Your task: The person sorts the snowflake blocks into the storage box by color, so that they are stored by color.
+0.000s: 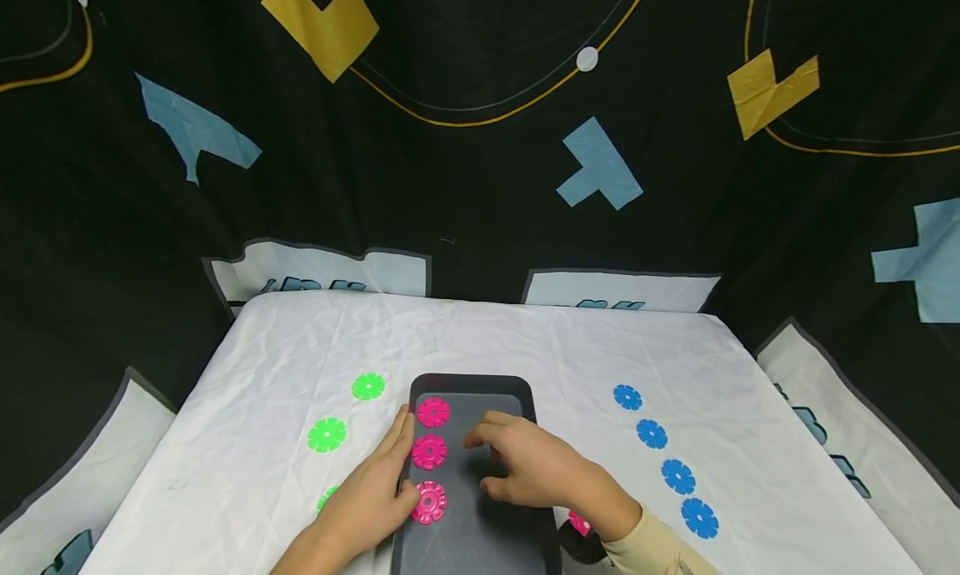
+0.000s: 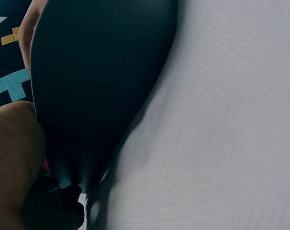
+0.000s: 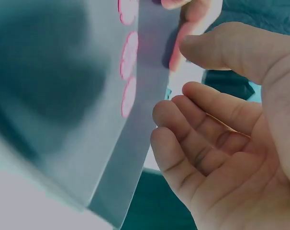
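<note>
A dark grey rectangular tray (image 1: pixel 472 550) lies in the middle of the white-covered table. Along its left side sit three pink scalloped discs, a far one (image 1: pixel 433 412), a middle one (image 1: pixel 429 452) and a near one (image 1: pixel 429 502). My left hand (image 1: pixel 375 496) rests against the tray's left edge, fingers straight along it and thumb by the near disc. Over the tray, right of the discs, hovers my right hand (image 1: pixel 525 467), its fingers loosely bent. The right wrist view shows nothing in that hand's palm (image 3: pixel 231 158). In the left wrist view the tray's dark side (image 2: pixel 102 72) fills much of the picture.
Green discs (image 1: pixel 327 434) lie on the cloth left of the tray, one partly behind my left hand. To the right runs a row of several blue discs (image 1: pixel 678 476). Another pink disc (image 1: pixel 579 522) shows beside a dark object (image 1: pixel 581 548) under my right forearm.
</note>
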The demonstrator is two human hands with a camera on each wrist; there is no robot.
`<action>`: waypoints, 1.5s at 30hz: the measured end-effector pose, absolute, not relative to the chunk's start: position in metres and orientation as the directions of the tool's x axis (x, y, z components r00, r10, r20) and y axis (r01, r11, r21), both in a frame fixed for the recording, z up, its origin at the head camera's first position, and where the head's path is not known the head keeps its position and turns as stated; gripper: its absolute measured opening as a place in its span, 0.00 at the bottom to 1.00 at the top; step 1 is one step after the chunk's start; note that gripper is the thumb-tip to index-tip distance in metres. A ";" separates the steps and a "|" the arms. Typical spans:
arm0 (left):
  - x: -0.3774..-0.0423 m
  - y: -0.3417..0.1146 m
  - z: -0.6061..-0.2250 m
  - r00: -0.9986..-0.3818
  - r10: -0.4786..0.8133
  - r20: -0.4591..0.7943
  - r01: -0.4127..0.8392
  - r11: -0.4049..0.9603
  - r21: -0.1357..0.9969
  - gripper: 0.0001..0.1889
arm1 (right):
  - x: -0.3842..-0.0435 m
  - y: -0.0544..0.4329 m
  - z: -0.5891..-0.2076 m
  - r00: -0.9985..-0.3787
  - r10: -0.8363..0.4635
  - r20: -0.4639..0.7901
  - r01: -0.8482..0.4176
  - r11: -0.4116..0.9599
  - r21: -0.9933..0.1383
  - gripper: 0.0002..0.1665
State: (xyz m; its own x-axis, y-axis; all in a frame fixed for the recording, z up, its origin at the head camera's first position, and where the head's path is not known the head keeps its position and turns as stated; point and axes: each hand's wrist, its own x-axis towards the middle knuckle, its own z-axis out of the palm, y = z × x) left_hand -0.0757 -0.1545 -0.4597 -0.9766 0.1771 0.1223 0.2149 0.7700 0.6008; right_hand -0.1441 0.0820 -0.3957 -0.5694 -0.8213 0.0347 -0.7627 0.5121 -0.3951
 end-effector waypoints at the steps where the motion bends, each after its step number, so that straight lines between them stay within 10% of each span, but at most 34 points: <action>1: -0.076 -0.154 -0.460 -0.976 0.177 0.124 0.216 0.770 0.601 0.44 | -0.143 0.086 -0.395 -0.580 -0.813 0.037 -0.753 0.519 -0.404 0.25; 21: -0.076 -0.154 -0.461 -0.978 0.170 0.121 0.209 0.767 0.606 0.44 | -0.126 0.187 -0.417 -0.821 -0.570 -0.032 -0.462 0.697 -0.548 0.24; 45: -0.076 -0.154 -0.462 -0.974 0.184 0.129 0.224 0.757 0.614 0.43 | -0.097 0.203 -0.446 -0.889 -0.395 -0.232 -0.224 0.817 -0.532 0.36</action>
